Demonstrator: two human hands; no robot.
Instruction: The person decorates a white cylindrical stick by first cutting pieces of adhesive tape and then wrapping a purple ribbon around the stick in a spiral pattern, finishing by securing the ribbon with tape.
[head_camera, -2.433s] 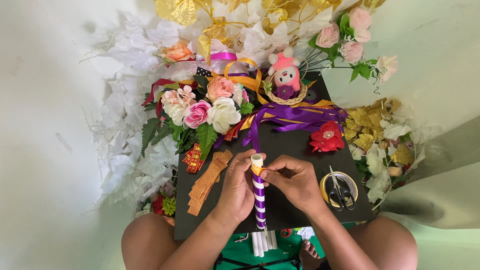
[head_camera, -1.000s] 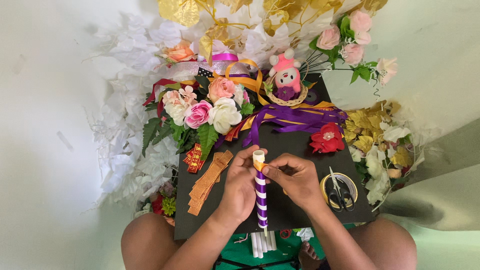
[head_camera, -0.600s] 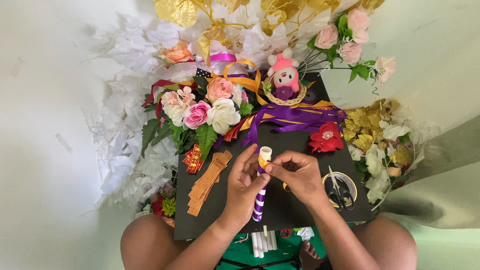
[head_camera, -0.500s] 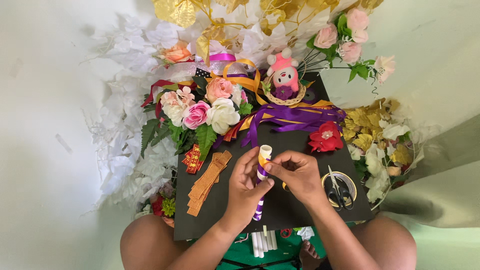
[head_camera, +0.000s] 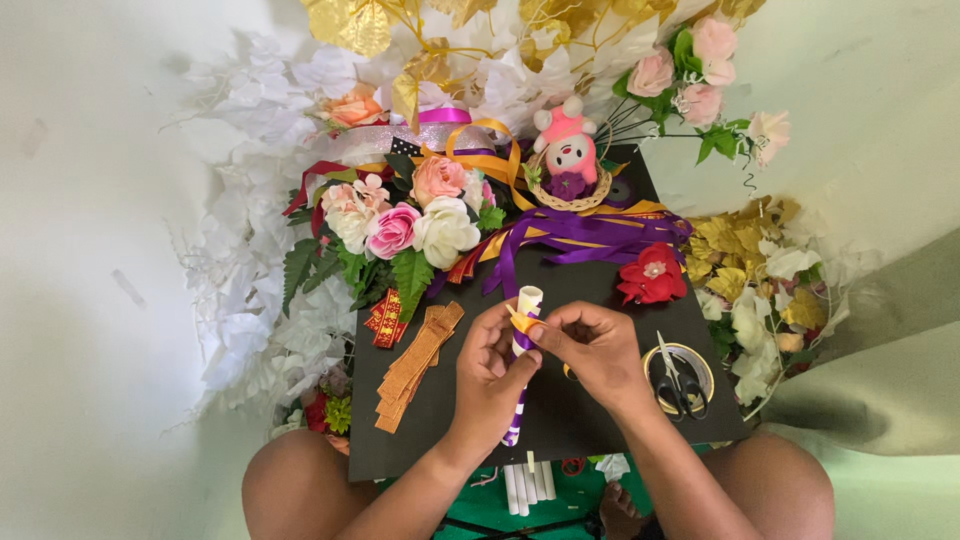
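My left hand (head_camera: 490, 372) grips a white paper roll (head_camera: 526, 303) wound with a purple ribbon spiral, held upright over a black board (head_camera: 420, 430). My right hand (head_camera: 592, 348) pinches a small orange ribbon strip (head_camera: 521, 320) against the upper part of the roll. The roll's lower end pokes out below my left palm. Both hands are touching each other around the roll.
On the board lie orange-brown ribbon strips (head_camera: 415, 362), a red patterned ribbon piece (head_camera: 386, 318), a red fabric flower (head_camera: 652, 276), purple ribbons (head_camera: 580, 232), scissors on a tape ring (head_camera: 678, 376). A flower bunch (head_camera: 400, 225), small pink doll (head_camera: 566, 150) and white sticks (head_camera: 527, 486) surround it.
The roll has been raised and slid up through my left hand, so less of its purple-striped length shows. My right hand now holds an orange strip against its top.
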